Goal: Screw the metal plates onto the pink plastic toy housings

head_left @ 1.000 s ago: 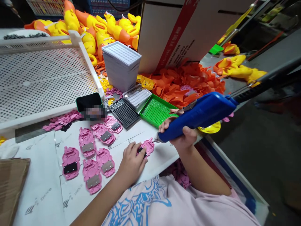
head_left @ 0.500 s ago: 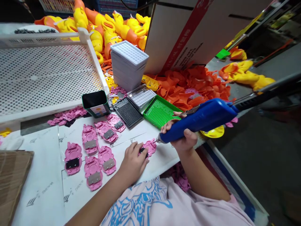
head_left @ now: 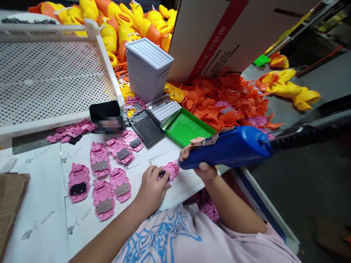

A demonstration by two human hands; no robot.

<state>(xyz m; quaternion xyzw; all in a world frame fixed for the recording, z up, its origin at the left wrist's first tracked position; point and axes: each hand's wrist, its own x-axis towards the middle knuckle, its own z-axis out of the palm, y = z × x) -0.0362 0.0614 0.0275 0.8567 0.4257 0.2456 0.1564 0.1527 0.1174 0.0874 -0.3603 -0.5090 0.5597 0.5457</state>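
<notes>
My left hand (head_left: 154, 185) rests on the table with curled fingers, gripping a pink plastic shell (head_left: 172, 170) that has a black plate on it. A blue electric screwdriver (head_left: 222, 148) lies almost level in my right hand (head_left: 204, 168), whose fingers wrap its front part. Its nose meets the far end of the shell; the bit itself is hidden. To the left lie several more pink shells, some with a grey plate (head_left: 105, 206) and one with a black plate (head_left: 78, 189).
Beyond my hands sit a green perforated tray (head_left: 175, 138), a black tray (head_left: 139, 132), stacked white trays (head_left: 148, 78) and a dark cup (head_left: 105, 109). A white crate (head_left: 111, 71) stands left, a carton (head_left: 203, 22) behind. Orange parts (head_left: 219, 95) and yellow toys (head_left: 142, 25) are heaped around.
The screwdriver has come down toward the pink shell, and its bit, visible before, is now hidden. My left hand keeps hold of the shell. The whole view has shifted slightly.
</notes>
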